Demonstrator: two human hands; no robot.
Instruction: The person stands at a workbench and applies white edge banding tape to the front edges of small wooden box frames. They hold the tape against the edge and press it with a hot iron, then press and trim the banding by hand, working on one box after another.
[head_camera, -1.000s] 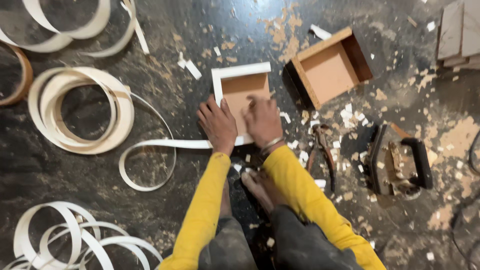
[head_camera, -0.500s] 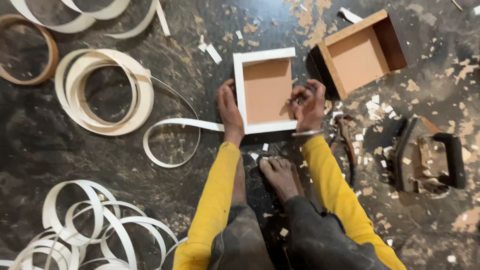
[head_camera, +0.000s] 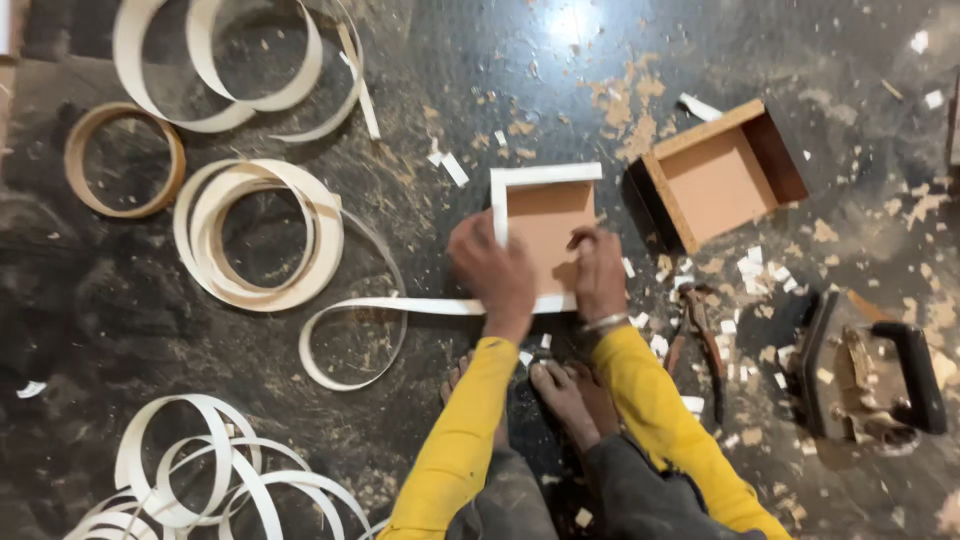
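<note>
Left hand (head_camera: 492, 270) and right hand (head_camera: 598, 275) both press white edge-banding strip (head_camera: 400, 305) onto a small wooden box (head_camera: 545, 215) on the floor (head_camera: 500, 80), fingers closed on its rim.

The box (head_camera: 545, 225) was tan inside with white edging; the strip (head_camera: 360, 315) was white, the sleeves (head_camera: 455, 440) yellow, and the floor (head_camera: 80, 340) black, speckled with tan shavings.

You see a dim, dark floor (head_camera: 120, 330) with one bright shiny spot of glare near the top. Soft shadows sit inside the open box (head_camera: 722, 175). The picture is a bit blurry, most at your sleeves.
</note>
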